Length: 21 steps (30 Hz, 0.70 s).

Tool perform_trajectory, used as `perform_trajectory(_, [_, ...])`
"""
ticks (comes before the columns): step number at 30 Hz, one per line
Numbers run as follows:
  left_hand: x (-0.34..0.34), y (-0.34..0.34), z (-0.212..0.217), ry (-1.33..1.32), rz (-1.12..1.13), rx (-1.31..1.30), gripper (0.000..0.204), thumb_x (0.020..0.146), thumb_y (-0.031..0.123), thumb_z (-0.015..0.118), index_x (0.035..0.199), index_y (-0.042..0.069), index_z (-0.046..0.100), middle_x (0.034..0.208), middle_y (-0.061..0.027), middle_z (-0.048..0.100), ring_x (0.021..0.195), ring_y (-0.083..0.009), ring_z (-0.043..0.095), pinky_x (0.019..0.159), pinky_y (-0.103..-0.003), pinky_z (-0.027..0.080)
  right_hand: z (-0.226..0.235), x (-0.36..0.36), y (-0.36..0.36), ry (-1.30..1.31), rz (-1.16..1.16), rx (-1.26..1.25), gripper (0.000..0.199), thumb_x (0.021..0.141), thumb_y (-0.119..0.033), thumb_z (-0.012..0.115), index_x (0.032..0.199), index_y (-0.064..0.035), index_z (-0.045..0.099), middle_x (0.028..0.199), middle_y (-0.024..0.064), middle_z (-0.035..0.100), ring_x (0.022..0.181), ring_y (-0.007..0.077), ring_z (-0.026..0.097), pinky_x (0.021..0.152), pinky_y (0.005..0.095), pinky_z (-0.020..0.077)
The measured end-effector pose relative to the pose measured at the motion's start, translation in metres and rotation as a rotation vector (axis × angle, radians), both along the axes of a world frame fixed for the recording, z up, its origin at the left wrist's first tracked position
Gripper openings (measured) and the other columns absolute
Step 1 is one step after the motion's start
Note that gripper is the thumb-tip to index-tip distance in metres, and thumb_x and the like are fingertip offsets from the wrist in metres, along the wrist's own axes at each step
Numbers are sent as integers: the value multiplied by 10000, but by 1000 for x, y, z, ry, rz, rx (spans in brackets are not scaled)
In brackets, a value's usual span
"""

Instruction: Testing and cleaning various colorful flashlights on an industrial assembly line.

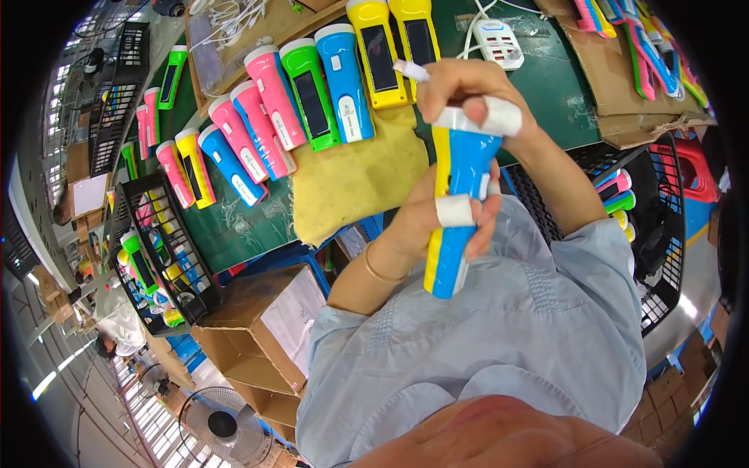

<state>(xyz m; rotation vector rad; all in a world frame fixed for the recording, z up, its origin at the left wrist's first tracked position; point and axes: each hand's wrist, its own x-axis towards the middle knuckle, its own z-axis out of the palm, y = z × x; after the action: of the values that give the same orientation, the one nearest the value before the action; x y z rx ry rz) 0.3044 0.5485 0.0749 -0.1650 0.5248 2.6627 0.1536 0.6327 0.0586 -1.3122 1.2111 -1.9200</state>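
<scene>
A blue and yellow flashlight (446,264) with a white head stands nearly upright in front of my chest. My left hand (421,209), with white tape on the thumb, is wrapped round its middle. Up at the flashlight's head is my right hand (477,87), its thumb also taped white. Between the curled fingers of that hand is a white cable plug (411,72) with a metal tip, pointing left. Whether the right hand also grips the flashlight's head I cannot tell.
Several colourful flashlights (312,93) lie in a row on the green table (242,234), some on a yellow cloth (355,183). A white power strip (498,43) is at the back. Black crates (204,292) with flashlights flank me; cardboard boxes (250,320) stand at lower left.
</scene>
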Motion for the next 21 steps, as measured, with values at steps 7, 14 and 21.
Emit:
perform_trajectory(7, [-16,-10,5,-25,-19,-343,453,731,134,643,1076,-15,390,758,-100,536,468,-178,556,419,-277,440,5,-14,9,122,-50,220,340,785,-341,500,798,-7,559,792,48,510,722,128,496,641,243,382])
perform_trajectory(14, [-29,-22,-9,136,296,-567,530,830,404,600,1137,6,433,907,-114,554,690,-209,586,590,-293,485,13,-9,15,101,-382,433,428,922,-404,419,1014,-23,593,786,9,564,724,83,532,542,197,377])
perform_trajectory(21, [-58,-47,-15,460,565,-502,664,846,286,607,1358,28,272,1227,-90,480,1197,-287,428,1071,-462,282,-3,31,28,-273,-149,536,463,815,-343,640,1080,28,562,928,52,600,851,106,551,705,246,446])
